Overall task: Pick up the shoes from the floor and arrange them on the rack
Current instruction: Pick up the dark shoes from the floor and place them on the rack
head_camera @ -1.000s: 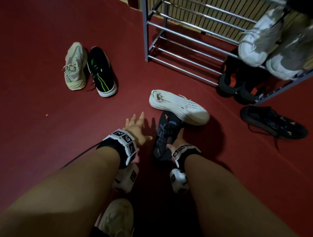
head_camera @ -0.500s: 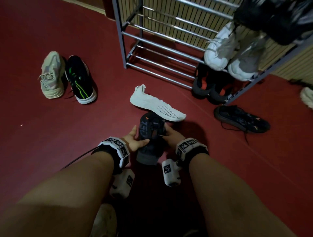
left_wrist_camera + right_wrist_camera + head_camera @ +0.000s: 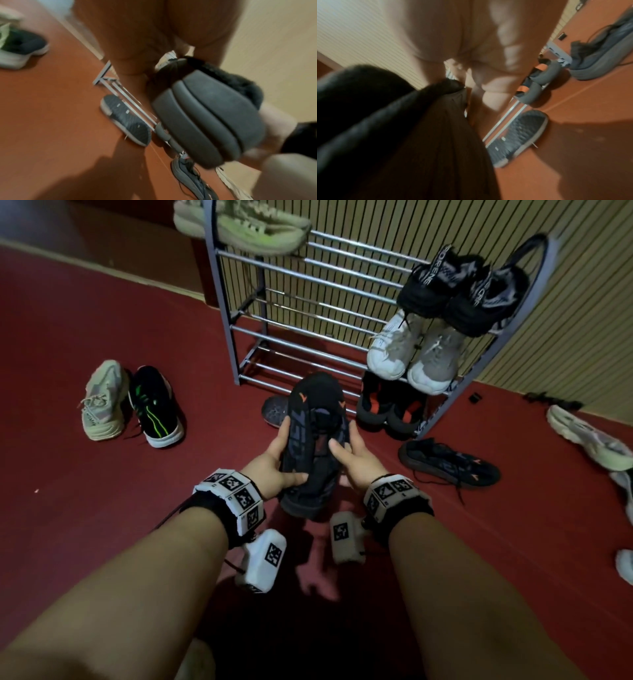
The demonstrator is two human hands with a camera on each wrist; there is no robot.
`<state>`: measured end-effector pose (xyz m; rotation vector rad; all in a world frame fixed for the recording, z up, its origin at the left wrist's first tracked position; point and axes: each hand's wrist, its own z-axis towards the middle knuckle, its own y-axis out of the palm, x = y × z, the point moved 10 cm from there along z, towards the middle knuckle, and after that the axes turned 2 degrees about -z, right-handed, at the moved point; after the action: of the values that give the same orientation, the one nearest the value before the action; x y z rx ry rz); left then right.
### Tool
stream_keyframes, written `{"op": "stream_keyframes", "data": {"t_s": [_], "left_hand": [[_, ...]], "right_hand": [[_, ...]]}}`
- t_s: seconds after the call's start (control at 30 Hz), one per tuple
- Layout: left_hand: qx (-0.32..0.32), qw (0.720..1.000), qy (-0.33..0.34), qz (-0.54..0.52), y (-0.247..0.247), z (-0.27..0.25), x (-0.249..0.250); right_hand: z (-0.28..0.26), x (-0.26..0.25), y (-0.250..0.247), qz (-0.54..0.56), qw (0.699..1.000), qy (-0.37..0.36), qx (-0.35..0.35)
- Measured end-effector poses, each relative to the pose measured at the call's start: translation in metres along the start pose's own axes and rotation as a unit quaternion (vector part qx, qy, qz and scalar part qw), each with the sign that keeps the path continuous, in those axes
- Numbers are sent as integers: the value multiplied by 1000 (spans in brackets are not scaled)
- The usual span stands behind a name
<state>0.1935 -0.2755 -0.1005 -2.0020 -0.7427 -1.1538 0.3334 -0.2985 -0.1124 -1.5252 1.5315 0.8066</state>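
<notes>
A black shoe with orange marks point(image 3: 313, 440) is lifted off the red floor, toe pointing toward the metal rack point(image 3: 308, 313). My left hand point(image 3: 277, 460) grips its left side and my right hand point(image 3: 349, 460) grips its right side near the heel. Its grey sole point(image 3: 205, 121) fills the left wrist view; its dark upper point(image 3: 402, 135) fills the right wrist view. Its mate point(image 3: 448, 462) lies on the floor to the right. A white shoe point(image 3: 274, 410) lies sole-up on the floor behind the held one, partly hidden.
On the floor at left sit a beige sneaker point(image 3: 101, 402) and a black one with green stripes point(image 3: 156, 407). The rack holds black, white and red-black pairs on its right side and a pale green shoe point(image 3: 246, 225) on top. More light shoes point(image 3: 589, 436) lie far right.
Both hands closed round the black shoe and raised it off the floor toward the rack. The white shoe that leaned on it has turned sole-up. The view tilted up.
</notes>
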Motion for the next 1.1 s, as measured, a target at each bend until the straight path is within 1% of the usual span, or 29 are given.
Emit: {"op": "stream_keyframes", "data": {"t_s": [0.07,0.2,0.37,0.5,0.63,0.8,0.87,0.97,1.03,1.1], "left_hand": [[-9,1000,14,22,-1,-2,10],[-42,996,10,77,-8,-8,23],[-80,986,28,142,-7,-12,42],[-88,984,52,147,0,-2,48],[-136,978,65,143,10,10,50],[-147,983,88,68,8,21,54],[-143,983,98,57,10,23,59],[-135,984,103,50,21,32,57],[-125,985,98,68,27,40,51],[-117,984,87,97,32,45,47]], "right_hand": [[-4,-12,1,9,1000,-28,-10],[-12,-30,2,-3,998,-69,-12],[-20,-46,-1,-26,995,-96,8],[-25,-53,-10,-46,994,-89,37],[-29,-59,-18,-59,994,-72,61],[-27,-76,-24,-127,988,-55,65],[-24,-80,-32,-180,979,-54,74],[-20,-63,-54,-258,963,-23,79],[-17,-39,-75,-282,956,-1,87],[-14,-13,-102,-279,954,22,106]]}}
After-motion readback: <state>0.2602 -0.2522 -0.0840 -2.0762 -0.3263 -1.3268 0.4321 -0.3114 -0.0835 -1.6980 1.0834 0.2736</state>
